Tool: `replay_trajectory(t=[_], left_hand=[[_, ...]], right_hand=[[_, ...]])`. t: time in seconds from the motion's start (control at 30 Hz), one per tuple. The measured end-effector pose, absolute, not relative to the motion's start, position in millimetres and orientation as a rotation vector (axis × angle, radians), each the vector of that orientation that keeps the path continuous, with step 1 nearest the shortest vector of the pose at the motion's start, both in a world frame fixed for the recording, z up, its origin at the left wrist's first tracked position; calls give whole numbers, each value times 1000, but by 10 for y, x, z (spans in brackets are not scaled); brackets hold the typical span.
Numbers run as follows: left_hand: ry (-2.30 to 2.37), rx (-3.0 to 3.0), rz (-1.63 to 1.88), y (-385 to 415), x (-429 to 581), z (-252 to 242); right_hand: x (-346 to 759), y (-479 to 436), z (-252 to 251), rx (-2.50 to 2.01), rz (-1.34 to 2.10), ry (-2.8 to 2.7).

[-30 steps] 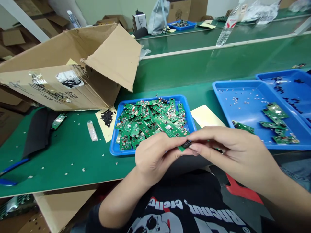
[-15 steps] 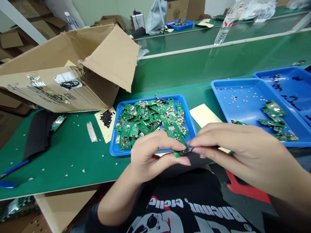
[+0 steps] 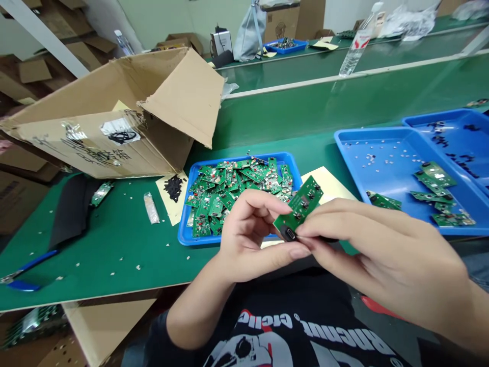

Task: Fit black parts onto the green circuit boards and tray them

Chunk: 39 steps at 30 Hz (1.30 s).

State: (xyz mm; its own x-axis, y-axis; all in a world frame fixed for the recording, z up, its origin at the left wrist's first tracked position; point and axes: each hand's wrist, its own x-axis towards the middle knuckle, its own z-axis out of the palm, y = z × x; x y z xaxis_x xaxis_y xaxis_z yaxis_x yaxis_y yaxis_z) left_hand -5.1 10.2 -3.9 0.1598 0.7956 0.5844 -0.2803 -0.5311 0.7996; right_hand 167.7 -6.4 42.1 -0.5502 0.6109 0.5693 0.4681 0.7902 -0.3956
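My left hand [image 3: 252, 234] pinches a small green circuit board [image 3: 300, 206] by its lower end and holds it tilted up to the right. My right hand [image 3: 382, 250] is closed, its fingertips pressing a small black part [image 3: 289, 235] against the board's bottom edge. Both hands hover just in front of a blue tray [image 3: 183, 232] heaped with several green circuit boards [image 3: 233, 188].
A second blue tray [image 3: 382, 153] at the right holds several boards [image 3: 433, 178] and scattered bits; a third [image 3: 458, 132] lies beyond it. An open cardboard box [image 3: 114, 117] lies at the left. Black parts [image 3: 173, 186] sit on yellow paper. Blue-handled pliers [image 3: 23, 270] lie at the left.
The board has been turned in my fingers from pointing up-left to pointing up-right, and raised slightly. Both hands keep their grip at its lower end.
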Motion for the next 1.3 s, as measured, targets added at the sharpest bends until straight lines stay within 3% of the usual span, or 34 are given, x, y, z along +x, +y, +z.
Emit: replay_trajectory(t=[0.4, 0.7, 1.07, 1.3], left_hand=[[489, 1750, 1612, 100, -128, -24], [737, 1776, 1442, -1, -152, 30], [752, 1845, 1419, 63, -138, 0], [824, 1762, 1446, 105, -55, -46]], right_hand=[[1692, -72, 482, -932, 382, -2195], [1695, -79, 458, -935, 92, -2294], [1624, -3, 284, -906, 61, -2229], [1792, -95, 280, -996, 263, -1847]])
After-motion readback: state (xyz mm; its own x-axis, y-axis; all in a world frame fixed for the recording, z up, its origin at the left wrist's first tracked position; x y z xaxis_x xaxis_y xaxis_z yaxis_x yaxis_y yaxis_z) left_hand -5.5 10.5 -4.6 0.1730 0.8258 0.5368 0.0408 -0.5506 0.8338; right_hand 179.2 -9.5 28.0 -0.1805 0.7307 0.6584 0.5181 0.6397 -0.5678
